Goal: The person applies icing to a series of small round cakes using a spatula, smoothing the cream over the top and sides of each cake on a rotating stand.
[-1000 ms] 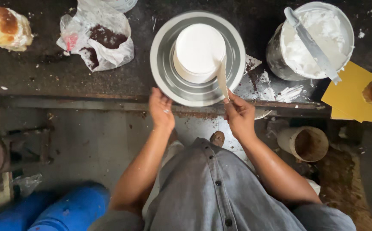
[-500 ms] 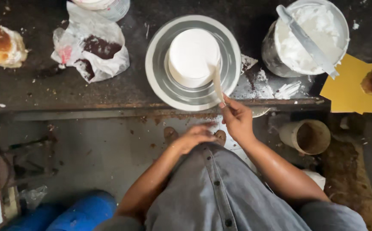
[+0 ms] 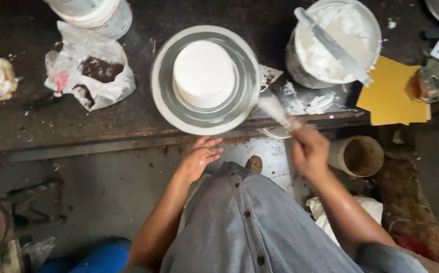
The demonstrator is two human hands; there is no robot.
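A white frosted cake (image 3: 203, 74) stands in the middle of a round metal turntable (image 3: 179, 114) on a dark, dirty counter. My right hand (image 3: 309, 147) is closed around a frosting-covered spatula (image 3: 275, 110), blurred by motion, just right of the turntable at the counter edge. My left hand (image 3: 200, 158) hangs open below the counter edge, fingers spread, touching nothing. A grey buttoned shirt (image 3: 249, 222) fills the lower middle of the view.
A bucket of white frosting (image 3: 330, 48) with a long flat knife (image 3: 333, 47) across it sits at the right. Yellow cards (image 3: 394, 91) lie beside it. A crumpled plastic bag with dark crumbs (image 3: 89, 76) is at left. A brown cup (image 3: 358, 155) stands below.
My right hand has pulled the spatula away from the cake's side toward the right. My left hand left the turntable rim and dropped below the counter edge. The camera moved closer.
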